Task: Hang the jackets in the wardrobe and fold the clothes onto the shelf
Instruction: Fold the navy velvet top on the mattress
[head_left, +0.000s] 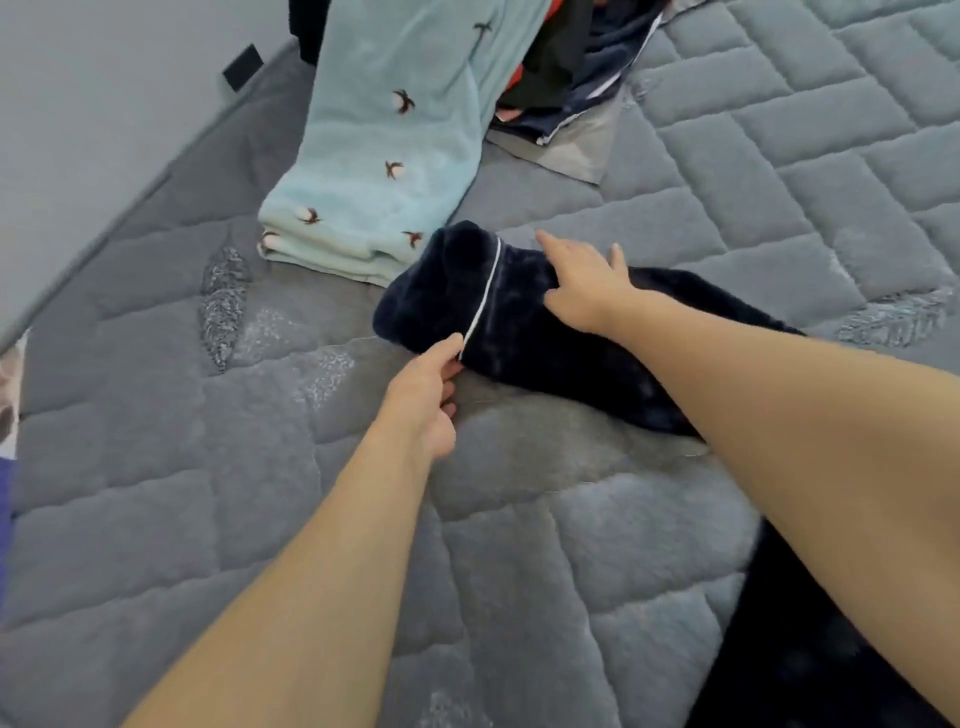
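Pinching navy garment (519, 332) edge, left hand (423, 397); right hand (584, 286) flat atop.

Bed cover: a grey quilted plush bed cover (545, 545) is spreading across nearly the whole view, stitched in brick-like panels.
Wall: a plain pale grey wall (104, 130) is running along the upper left edge.
Wall fitting: a small black rectangular plate (240, 66) is sitting on it.

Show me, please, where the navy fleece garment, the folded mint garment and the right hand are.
navy fleece garment (524, 332), head view, its plush middle.
folded mint garment (374, 171), head view, its top face.
right hand (584, 283), head view, its back.
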